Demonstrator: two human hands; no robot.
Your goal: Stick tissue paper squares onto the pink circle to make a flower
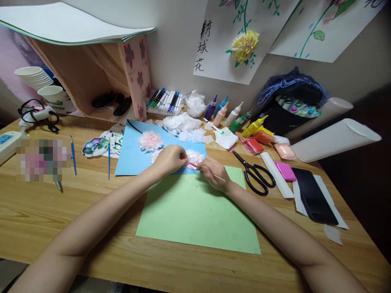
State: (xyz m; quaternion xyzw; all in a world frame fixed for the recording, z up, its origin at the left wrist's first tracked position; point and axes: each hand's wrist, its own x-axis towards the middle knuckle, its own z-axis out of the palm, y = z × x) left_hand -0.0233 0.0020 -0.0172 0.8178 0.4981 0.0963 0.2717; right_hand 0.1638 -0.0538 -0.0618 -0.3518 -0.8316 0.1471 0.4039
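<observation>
My left hand (170,159) is closed in a pinch on a small pink tissue piece (192,165) at the near edge of a blue paper sheet (131,156). My right hand (214,174) is closed round a thin wooden stick (218,177) and touches the same pink piece. On the blue sheet lie a fluffy pink tissue flower (150,141) and a second pale flower (195,156) just behind my fingers. A green paper sheet (198,215) lies under both wrists.
Black scissors (256,176) lie right of my right hand, then a pink block (284,170) and a black phone (313,198). Behind stand glue and paint bottles (232,116), markers (165,101), white tissue scraps (183,122). A paint palette (95,146) and brushes (73,155) lie left.
</observation>
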